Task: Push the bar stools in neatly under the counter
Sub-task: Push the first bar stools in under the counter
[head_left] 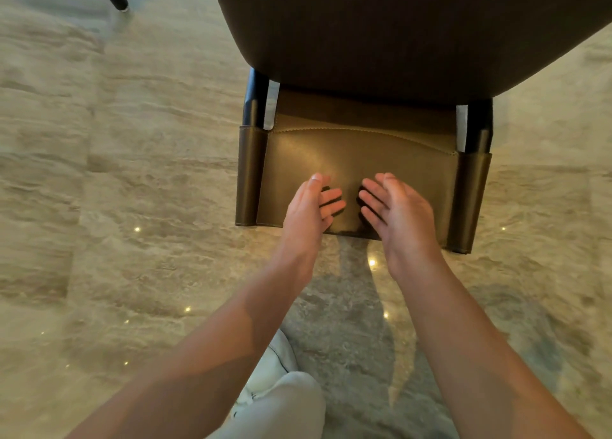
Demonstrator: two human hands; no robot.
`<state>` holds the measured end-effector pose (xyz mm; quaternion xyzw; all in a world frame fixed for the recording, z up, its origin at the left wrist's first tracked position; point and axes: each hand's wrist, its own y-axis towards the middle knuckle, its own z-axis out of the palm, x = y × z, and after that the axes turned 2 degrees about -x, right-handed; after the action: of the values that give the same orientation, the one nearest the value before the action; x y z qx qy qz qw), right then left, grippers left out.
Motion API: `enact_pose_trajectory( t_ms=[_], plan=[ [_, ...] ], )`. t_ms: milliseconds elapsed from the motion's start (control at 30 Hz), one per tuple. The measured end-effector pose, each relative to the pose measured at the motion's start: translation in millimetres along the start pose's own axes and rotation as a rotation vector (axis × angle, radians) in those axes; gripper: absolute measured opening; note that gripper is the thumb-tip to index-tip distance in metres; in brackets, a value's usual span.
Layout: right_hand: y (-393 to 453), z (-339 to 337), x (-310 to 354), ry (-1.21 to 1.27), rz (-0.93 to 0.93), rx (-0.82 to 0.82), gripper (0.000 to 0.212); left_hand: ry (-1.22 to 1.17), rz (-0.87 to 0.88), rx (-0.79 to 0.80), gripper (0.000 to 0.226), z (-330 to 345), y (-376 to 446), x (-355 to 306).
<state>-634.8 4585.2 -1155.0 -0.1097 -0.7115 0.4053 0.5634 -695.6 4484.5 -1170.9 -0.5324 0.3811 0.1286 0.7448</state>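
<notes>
stool (pixel 361 160) straight ahead, seat already tucked under the dark table (pixel 414 24), backrest facing me | my left hand (pixel 311 210) and right hand (pixel 397 213) flat on the backrest middle, fingers straight, gripping nothing, so the push runs square | floor (pixel 116 173) glossy, should slide easily

No readable words, labels, brand marks, numbers or signs appear anywhere, neither on the bar stool's backrest (pixel 361 173) at centre frame nor elsewhere.
</notes>
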Motion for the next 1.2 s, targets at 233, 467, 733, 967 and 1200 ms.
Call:
enact_pose_trajectory(
  t_ms=[233,467,733,967,1200],
  plan=[
    [3.4,-11.9,-20.9,0.07,0.057,-0.055,0.022,-0.105,-0.124,-0.053,0.048,4.6,1.4,14.2],
    [5.1,-18.3,-49.6,0.191,0.259,-0.179,0.021,-0.342,-0.312,-0.147,0.047,-4.3,-6.0,40.2],
    [2.8,-20.5,-71.5,0.19,0.393,-0.198,0.011,-0.407,-0.418,-0.079,0.057,-14.8,-8.7,50.9],
    [2.6,-25.6,-76.8,0.45,0.393,-0.092,0.013,-0.518,-0.418,-0.117,0.055,-7.9,-4.8,46.8],
    [13.2,-30.3,-68.1,0.781,0.428,-0.096,0.02,-0.619,-0.419,-0.128,0.038,-7.5,1.0,52.7]
  ],
)
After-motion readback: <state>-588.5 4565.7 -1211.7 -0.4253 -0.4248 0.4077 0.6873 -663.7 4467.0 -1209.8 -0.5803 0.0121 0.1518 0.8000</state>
